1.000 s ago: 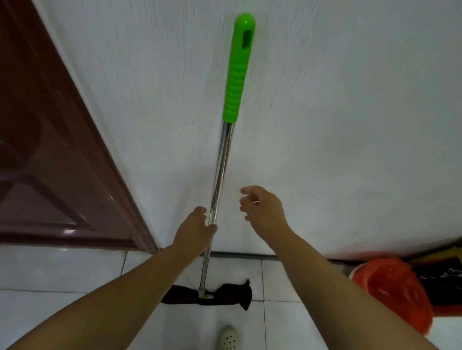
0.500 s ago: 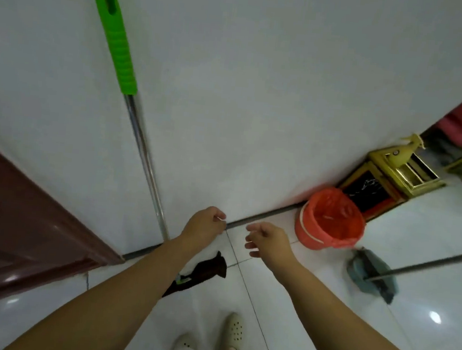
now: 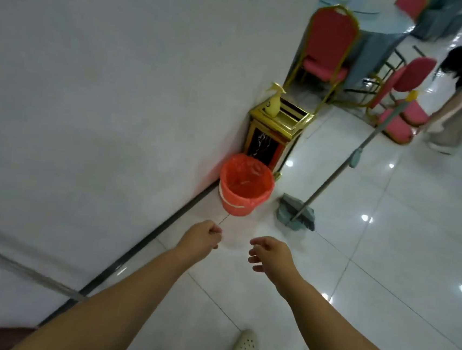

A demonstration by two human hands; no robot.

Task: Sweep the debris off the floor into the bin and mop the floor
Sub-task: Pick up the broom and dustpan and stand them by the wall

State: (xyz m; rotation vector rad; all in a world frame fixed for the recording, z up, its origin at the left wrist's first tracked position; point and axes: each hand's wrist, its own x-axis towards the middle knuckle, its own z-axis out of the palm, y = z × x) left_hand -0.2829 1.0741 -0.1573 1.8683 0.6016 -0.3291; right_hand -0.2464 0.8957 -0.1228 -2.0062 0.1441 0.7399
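Both hands are free now: the left hand (image 3: pixel 201 237) has let go of the green-handled broom it gripped a second ago and hangs loosely curled, holding nothing; the right hand (image 3: pixel 269 253) is relaxed, fingers slightly apart. The view has swung from the wall to the red-lined bin (image 3: pixel 244 188). Just right of the bin, the mop (image 3: pixel 296 213) rests head-down on the tiled floor (image 3: pixel 384 274), handle slanting away. Sweeping looks finished; reaching for the mop seems next.
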